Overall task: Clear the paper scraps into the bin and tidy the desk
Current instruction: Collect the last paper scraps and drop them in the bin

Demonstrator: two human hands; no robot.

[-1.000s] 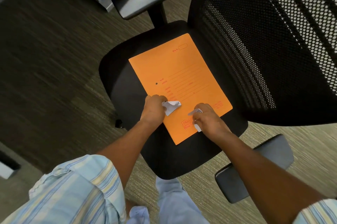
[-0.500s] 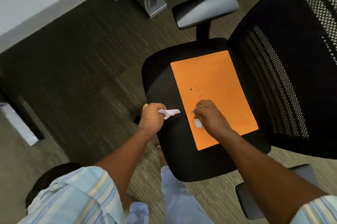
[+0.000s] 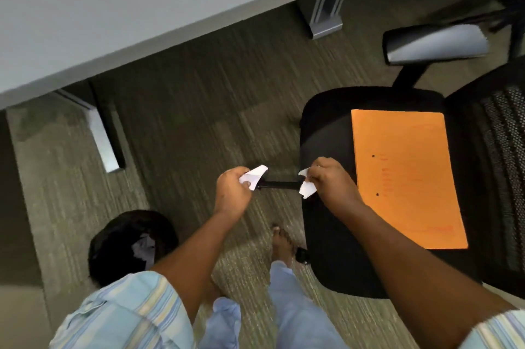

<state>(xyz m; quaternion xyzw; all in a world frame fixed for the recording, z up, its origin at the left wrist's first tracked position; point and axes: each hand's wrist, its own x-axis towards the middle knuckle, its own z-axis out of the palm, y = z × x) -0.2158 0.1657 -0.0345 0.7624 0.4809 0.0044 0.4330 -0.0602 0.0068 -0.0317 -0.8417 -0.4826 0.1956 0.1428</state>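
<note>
Two white paper scraps, one per hand. Your left hand (image 3: pixel 231 196) is clenched on the crumpled scrap (image 3: pixel 253 175), which pokes out past your thumb. Your right hand (image 3: pixel 331 181) is pinched tight on the torn scrap (image 3: pixel 306 188), which hangs from your fingertips. The hands are apart, with a gap of carpet between them.

What differs from half a second ago: both hands were over the chair then, the right one resting on the orange folder. Now both are off it. The left hand is out over the carpet (image 3: pixel 184 110), and the right sits at the left edge of the chair seat (image 3: pixel 326 127), clear of the folder. The scraps have travelled with the hands; neither touches the seat or folder any more.

The orange folder (image 3: pixel 403 172) lies flat on the seat, same spot as before, with nothing on it.

The view has swung left and back. The bin (image 3: pixel 113 240) now shows at lower left beside your left forearm: dark, with white paper (image 3: pixel 143 249) already inside. It was only a dark sliver at the frame edge earlier. The grey desk (image 3: pixel 113 2) fills the top left, more of it than before. Your bare foot (image 3: pixel 281 240) is on the carpet between bin and chair.
</note>
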